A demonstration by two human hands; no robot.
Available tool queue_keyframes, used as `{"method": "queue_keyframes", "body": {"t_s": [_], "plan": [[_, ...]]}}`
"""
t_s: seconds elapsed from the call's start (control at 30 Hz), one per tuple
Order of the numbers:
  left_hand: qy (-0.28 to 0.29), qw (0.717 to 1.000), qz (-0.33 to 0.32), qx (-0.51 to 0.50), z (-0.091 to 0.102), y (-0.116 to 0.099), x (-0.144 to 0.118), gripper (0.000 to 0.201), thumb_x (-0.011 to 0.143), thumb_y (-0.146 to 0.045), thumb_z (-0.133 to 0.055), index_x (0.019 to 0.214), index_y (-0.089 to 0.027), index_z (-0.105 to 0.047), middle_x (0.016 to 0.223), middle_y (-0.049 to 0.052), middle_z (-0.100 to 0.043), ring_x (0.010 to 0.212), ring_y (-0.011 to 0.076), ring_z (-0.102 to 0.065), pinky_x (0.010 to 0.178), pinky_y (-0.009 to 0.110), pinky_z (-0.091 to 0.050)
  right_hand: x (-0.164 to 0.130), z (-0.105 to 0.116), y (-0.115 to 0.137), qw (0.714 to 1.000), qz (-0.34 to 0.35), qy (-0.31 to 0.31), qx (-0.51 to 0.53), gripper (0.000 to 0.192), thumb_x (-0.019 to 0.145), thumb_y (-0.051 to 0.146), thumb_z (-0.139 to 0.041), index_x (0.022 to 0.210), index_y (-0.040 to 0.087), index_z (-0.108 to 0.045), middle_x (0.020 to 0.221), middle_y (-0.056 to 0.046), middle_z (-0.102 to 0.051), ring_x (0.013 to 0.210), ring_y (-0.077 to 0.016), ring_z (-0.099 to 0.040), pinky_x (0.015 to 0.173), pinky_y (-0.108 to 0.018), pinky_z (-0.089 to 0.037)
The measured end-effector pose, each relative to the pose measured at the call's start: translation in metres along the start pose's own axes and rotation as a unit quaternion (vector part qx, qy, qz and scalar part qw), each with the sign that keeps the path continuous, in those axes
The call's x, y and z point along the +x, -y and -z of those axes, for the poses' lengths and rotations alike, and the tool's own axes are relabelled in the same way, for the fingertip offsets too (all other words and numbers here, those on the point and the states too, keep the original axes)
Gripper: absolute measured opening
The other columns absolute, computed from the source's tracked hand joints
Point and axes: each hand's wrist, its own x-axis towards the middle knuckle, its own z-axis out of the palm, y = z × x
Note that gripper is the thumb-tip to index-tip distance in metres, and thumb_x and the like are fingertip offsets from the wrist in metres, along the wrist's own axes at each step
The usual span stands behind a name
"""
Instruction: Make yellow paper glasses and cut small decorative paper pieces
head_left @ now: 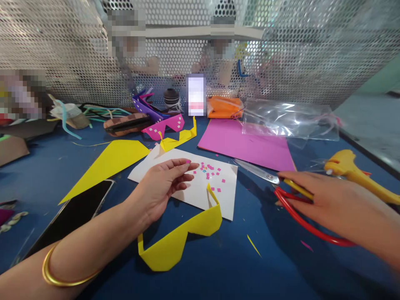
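Note:
My left hand hovers over a white paper sheet, thumb and forefinger pinched on a small pink square. Several similar pink paper squares lie scattered on the sheet beside my fingertips. In front of that hand is a pair of yellow paper glasses, its arms folded up. On the right, my right hand grips the scissors by their red and yellow handles. The blades point left, close to the table.
Behind the sheet are yellow glasses, pink glasses and a lit phone. A purple sheet lies under clear plastic. A yellow glue gun sits far right. Left are a yellow sheet and a dark phone.

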Motion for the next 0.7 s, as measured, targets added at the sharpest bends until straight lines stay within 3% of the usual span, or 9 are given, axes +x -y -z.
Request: {"method": "queue_keyframes", "body": {"t_s": [0.07, 0.2, 0.33, 0.4, 0.5, 0.7], "plan": [[0.005, 1.0, -0.008, 0.008, 0.0, -0.001, -0.002, 0.003, 0.085, -0.014, -0.069, 0.087, -0.015, -0.067, 0.101, 0.007, -0.075, 0.063, 0.0075, -0.063, 0.053, 0.017, -0.049, -0.007, -0.005, 0.001, 1.0, 0.009, 0.018, -0.015, 0.041, 0.088, 0.046, -0.055, 0.12, 0.024, -0.068, 0.103, -0.012, -0.076, 0.076, -0.0329, -0.073, 0.056, -0.041, -0.056], [0.008, 1.0, -0.017, 0.022, 0.0, -0.001, -0.005, 0.007, 0.081, -0.018, -0.073, 0.084, -0.017, -0.067, 0.094, 0.004, -0.072, 0.068, 0.0079, -0.062, 0.054, 0.018, -0.044, -0.015, -0.01, 0.012, 0.999, 0.021, 0.016, -0.036, 0.038, 0.091, 0.042, -0.048, 0.114, 0.02, -0.069, 0.09, -0.01, -0.072, 0.06, -0.0261, -0.069, 0.045, -0.036, -0.049], [0.016, 0.999, -0.025, 0.019, 0.001, -0.001, -0.007, 0.011, 0.075, -0.019, -0.077, 0.082, -0.017, -0.068, 0.078, -0.001, -0.065, 0.064, 0.0071, -0.057, 0.054, 0.019, -0.04, -0.002, 0.008, 0.025, 0.994, 0.061, 0.045, -0.077, 0.026, 0.087, 0.034, -0.054, 0.095, 0.018, -0.073, 0.083, -0.009, -0.068, 0.054, -0.0205, -0.063, 0.044, -0.032, -0.043], [0.018, 0.999, -0.03, 0.021, 0.001, 0.0, -0.006, 0.015, 0.072, -0.021, -0.079, 0.081, -0.018, -0.068, 0.075, -0.002, -0.063, 0.062, 0.0069, -0.054, 0.054, 0.02, -0.038, 0.019, 0.02, 0.038, 0.993, 0.096, 0.039, -0.059, 0.025, 0.09, 0.027, -0.05, 0.093, 0.02, -0.074, 0.085, -0.008, -0.069, 0.063, -0.0206, -0.066, 0.05, -0.031, -0.044], [0.017, 0.999, -0.034, 0.022, 0.002, 0.003, -0.004, 0.019, 0.068, -0.023, -0.081, 0.082, -0.018, -0.069, 0.077, -0.001, -0.065, 0.06, 0.0075, -0.052, 0.054, 0.021, -0.037, 0.065, 0.025, 0.063, 0.994, 0.112, -0.008, -0.016, 0.028, 0.097, 0.024, -0.047, 0.11, 0.023, -0.072, 0.1, -0.006, -0.07, 0.087, -0.0195, -0.068, 0.067, -0.029, -0.048], [0.026, 0.999, -0.036, 0.016, 0.002, 0.007, -0.001, 0.016, 0.066, -0.021, -0.079, 0.077, -0.017, -0.068, 0.064, -0.003, -0.058, 0.054, 0.0073, -0.044, 0.052, 0.022, -0.034, 0.142, -0.005, 0.09, 0.986, 0.148, 0.023, -0.076, 0.015, 0.093, 0.021, -0.06, 0.095, 0.017, -0.074, 0.093, -0.007, -0.069, 0.088, -0.0191, -0.066, 0.073, -0.03, -0.049]]}}
